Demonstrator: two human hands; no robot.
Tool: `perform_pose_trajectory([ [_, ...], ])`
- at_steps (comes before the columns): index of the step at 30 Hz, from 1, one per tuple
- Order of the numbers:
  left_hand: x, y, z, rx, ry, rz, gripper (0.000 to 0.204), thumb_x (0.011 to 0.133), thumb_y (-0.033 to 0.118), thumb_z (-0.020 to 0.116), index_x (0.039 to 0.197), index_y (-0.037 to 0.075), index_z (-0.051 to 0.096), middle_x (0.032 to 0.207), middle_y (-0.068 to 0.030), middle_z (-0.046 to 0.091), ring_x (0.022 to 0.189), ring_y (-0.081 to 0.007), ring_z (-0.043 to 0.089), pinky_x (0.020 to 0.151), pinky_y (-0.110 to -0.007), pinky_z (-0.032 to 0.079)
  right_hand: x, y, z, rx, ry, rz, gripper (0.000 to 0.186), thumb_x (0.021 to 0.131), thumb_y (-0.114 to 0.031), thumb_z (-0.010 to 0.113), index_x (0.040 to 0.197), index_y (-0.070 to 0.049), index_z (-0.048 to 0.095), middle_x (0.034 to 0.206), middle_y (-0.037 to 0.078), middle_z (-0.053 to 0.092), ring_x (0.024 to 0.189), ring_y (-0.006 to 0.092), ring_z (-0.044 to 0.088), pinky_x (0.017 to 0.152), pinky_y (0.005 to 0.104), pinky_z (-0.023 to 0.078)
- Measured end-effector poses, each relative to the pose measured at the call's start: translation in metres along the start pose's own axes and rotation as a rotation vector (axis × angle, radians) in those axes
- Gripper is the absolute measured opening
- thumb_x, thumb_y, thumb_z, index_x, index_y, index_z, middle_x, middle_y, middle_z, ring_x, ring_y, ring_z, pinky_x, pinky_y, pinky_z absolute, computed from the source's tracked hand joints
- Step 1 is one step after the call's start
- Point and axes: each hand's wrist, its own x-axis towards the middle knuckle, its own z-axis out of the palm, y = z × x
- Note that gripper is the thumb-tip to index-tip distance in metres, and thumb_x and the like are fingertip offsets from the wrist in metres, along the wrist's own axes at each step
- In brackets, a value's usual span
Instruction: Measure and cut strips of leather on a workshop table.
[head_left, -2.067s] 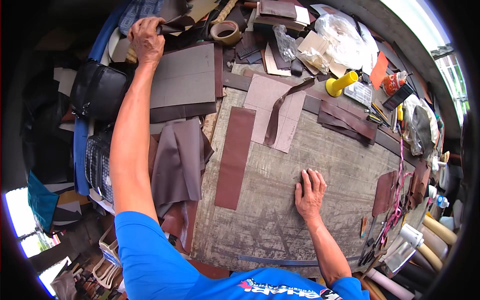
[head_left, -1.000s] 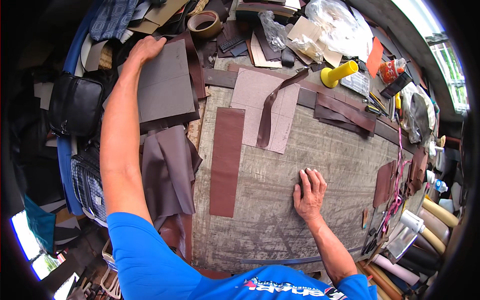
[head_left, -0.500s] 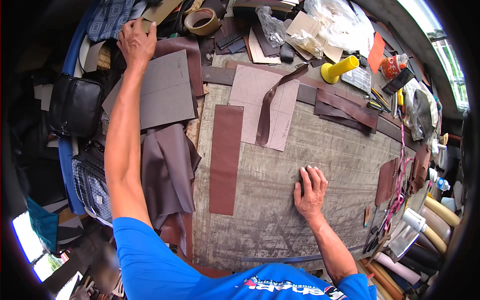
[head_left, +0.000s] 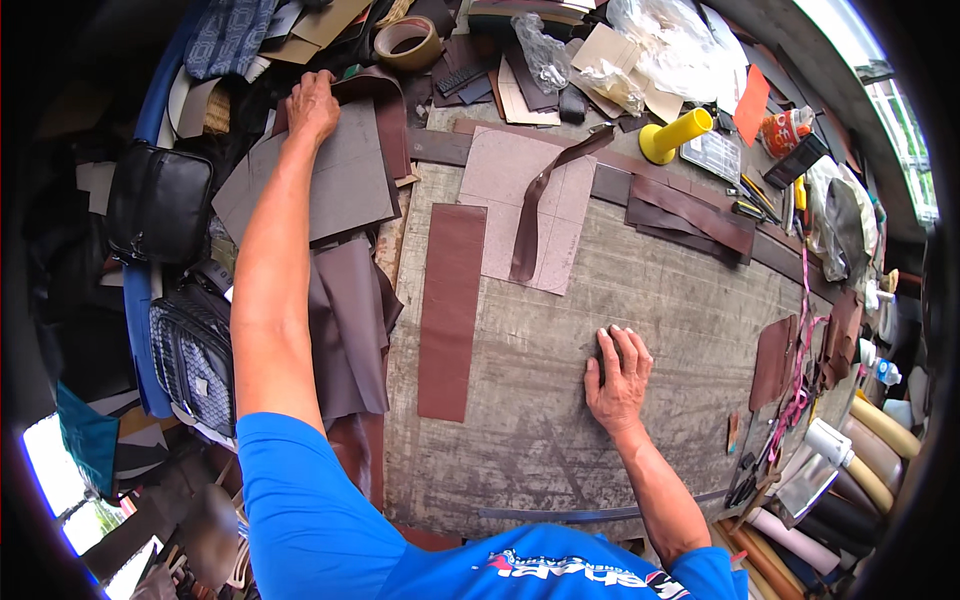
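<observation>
- Surface [head_left: 540,430]: broad, grey-brown, worn, scored with scratches and dark stains.
- Strip of reddish-brown material [head_left: 452,310]: rectangular, laid flat at the left of the surface.
- Pale pinkish-grey sheet [head_left: 490,190]: flat, marked with thin lines, just beside the strip.
- Dark brown band [head_left: 440,149]: long, running across the far part, passing beneath the pale sheet.
- Yellow cylinder [head_left: 680,135]: flanged base, far side.
- Clear flat case [head_left: 713,157]: just beside the cylinder.
- Reddish-brown offcut [head_left: 773,360]: flat, toward the right edge.
- Small orange-brown piece [head_left: 733,432]: near the offcut.
- Blue-grey straight bar [head_left: 560,516]: narrow, along the near edge.
</observation>
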Motion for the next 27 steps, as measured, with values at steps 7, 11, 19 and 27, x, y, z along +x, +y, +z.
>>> perform_pose_trajectory([
  [7,0.005,-0.04,-0.013,0.013,0.163,0.048,0.022,0.089,0.015,0.058,0.11,0.013,0.064,0.121,-0.0104,0.058,0.115,-0.0336,0.054,0.099,-0.051,0.038,0.002,-0.002,0.004,0.023,0.003,-0.023,0.046,0.084,-0.015,0.066,0.128,-0.009,0.058,0.133,0.01,0.051,0.126,0.0317,0.045,0.102,0.0447,0.036],
  [11,0.01,-0.033,-0.008,0.173,0.263,-0.108,0.04,0.095,0.029,0.054,0.133,0.018,0.054,0.154,-0.016,0.029,0.138,-0.0419,0.033,0.104,-0.065,0.027,0.004,-0.002,-0.001,0.029,0.025,-0.009,0.045,0.084,-0.014,0.065,0.129,-0.009,0.058,0.134,0.011,0.051,0.126,0.0321,0.044,0.102,0.0442,0.036],
  [19,-0.158,0.012,-0.156,-0.297,-0.01,-0.073,0.039,0.092,0.022,0.059,0.125,0.002,0.059,0.121,-0.0206,0.063,0.115,-0.0326,0.06,0.098,-0.039,0.046,0.0,0.0,0.004,-0.008,0.028,-0.016,0.046,0.087,-0.017,0.063,0.132,-0.01,0.055,0.135,0.009,0.05,0.128,0.0309,0.043,0.102,0.0441,0.035],
  [27,-0.354,0.049,-0.172,-0.234,0.002,-0.461,0.041,0.089,0.025,0.065,0.119,-0.003,0.061,0.108,-0.0187,0.066,0.107,-0.0341,0.061,0.093,-0.045,0.046,0.001,-0.001,0.004,-0.008,0.104,-0.07,0.043,0.089,-0.018,0.061,0.13,-0.009,0.054,0.133,0.011,0.05,0.128,0.0321,0.042,0.103,0.045,0.035],
])
